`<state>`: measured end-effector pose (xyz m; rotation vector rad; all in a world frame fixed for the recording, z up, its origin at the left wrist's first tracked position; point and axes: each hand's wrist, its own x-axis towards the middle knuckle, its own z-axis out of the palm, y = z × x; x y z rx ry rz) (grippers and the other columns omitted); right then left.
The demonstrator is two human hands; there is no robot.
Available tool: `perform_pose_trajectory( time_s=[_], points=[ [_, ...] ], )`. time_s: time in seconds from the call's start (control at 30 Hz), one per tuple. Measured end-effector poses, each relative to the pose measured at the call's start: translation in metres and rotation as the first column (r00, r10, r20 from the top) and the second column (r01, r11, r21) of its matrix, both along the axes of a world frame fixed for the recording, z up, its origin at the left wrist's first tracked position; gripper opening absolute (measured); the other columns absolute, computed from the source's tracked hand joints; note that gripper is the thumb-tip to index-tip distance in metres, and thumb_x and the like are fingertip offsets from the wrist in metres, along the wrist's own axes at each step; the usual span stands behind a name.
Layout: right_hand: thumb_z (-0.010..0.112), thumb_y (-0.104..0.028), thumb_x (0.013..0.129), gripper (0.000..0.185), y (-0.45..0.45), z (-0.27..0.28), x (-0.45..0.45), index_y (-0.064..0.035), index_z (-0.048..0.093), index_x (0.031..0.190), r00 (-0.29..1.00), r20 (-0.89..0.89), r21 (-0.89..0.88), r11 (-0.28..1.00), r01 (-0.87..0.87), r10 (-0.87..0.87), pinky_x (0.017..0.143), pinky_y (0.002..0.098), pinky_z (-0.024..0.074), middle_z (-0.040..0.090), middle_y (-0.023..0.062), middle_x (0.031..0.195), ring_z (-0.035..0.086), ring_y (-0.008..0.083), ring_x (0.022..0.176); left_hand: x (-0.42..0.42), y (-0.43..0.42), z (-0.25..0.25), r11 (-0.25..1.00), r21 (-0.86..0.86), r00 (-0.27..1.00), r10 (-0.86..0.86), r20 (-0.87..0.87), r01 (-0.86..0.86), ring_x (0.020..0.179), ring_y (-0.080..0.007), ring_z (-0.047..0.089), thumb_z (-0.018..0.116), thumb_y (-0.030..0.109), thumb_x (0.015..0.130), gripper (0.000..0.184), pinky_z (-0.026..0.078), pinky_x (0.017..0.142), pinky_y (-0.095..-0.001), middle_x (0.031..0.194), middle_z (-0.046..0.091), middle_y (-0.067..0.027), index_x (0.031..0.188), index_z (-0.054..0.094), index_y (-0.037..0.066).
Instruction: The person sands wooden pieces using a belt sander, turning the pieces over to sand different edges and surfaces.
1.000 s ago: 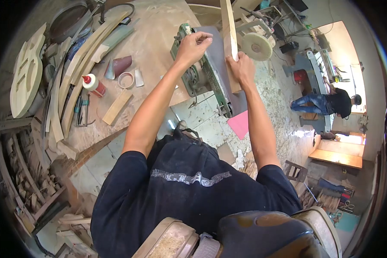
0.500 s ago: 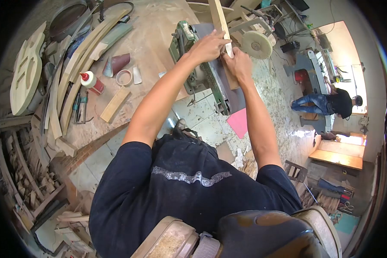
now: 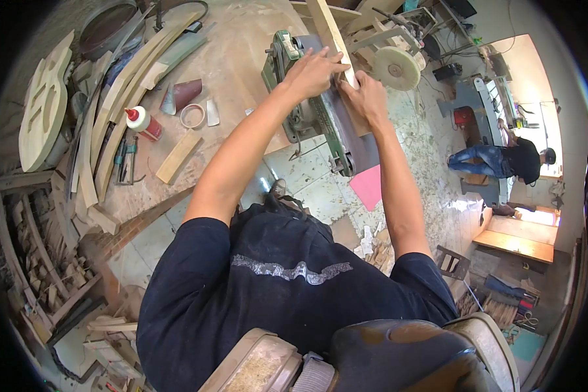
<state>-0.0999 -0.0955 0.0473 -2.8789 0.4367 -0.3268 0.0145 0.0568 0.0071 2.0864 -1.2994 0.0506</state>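
Observation:
A long pale wooden strip (image 3: 330, 29) runs up and away over a green belt sander (image 3: 340, 147) with a grey belt. My left hand (image 3: 312, 73) reaches across the sander's top, its fingers bent over the strip and pressing on it. Around the strip's near end, my right hand (image 3: 367, 99) is closed, thumb against the wood. A flat brown board edge (image 3: 354, 119) shows just below that hand. The undersides of both hands, and the strip's contact with the belt, are hidden.
On the workbench (image 3: 228, 39) at left lie a glue bottle (image 3: 144, 124), a tape roll (image 3: 192, 116), a wood block (image 3: 178, 157) and curved wooden pieces (image 3: 121, 98). A round buffing wheel (image 3: 397, 68) stands right of the sander. Another person (image 3: 503, 160) works farther right.
The view has shifted slightly, so the surroundings sit a little farther right. Both hands keep their hold on the wooden strip; the left fingers look slightly more spread.

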Motion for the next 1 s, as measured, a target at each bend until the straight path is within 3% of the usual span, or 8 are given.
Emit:
perform_pose_trajectory(
  time_s=[0.2, 0.5, 1.0],
  points=[
    [0.07, -0.048, 0.084, 0.046, -0.005, 0.004, 0.0, -0.002, 0.066, 0.087, 0.994, 0.004, 0.046, 0.993, -0.111, 0.111, 0.077, 0.0532, 0.0526, 0.071, 0.0244, 0.087, 0.068, 0.0448, 0.086, -0.014, 0.004, -0.009, 0.988, -0.118, 0.994, 0.108, 0.023, -0.104, 0.146, -0.0417, 0.042, 0.057, -0.002, 0.079, 0.065, 0.03, 0.121, -0.0584, 0.154, 0.053, -0.0127, 0.139, 0.066, 0.021],
    [0.077, -0.045, 0.082, 0.046, -0.008, 0.011, 0.0, -0.0011, 0.067, 0.088, 0.966, 0.003, 0.144, 0.956, -0.256, 0.258, 0.069, 0.0497, 0.0485, 0.066, 0.0237, 0.078, 0.064, 0.0436, 0.075, -0.017, 0.025, -0.001, 0.977, -0.124, 0.936, 0.202, 0.287, -0.173, 0.141, -0.0368, 0.05, 0.066, 0.008, 0.086, 0.046, 0.032, 0.121, -0.0597, 0.144, 0.062, -0.0066, 0.129, 0.072, 0.023],
    [0.081, -0.048, 0.079, 0.05, -0.02, 0.012, -0.008, 0.0006, 0.07, 0.085, 0.943, 0.022, 0.261, 0.909, -0.325, 0.331, 0.063, 0.0459, 0.0442, 0.06, 0.0223, 0.071, 0.056, 0.0384, 0.064, -0.014, 0.025, 0.001, 0.985, -0.133, 0.934, 0.15, 0.324, -0.112, 0.135, -0.031, 0.056, 0.068, 0.022, 0.094, 0.028, 0.032, 0.114, -0.0717, 0.135, 0.067, -0.0035, 0.121, 0.075, 0.022]
  ],
)
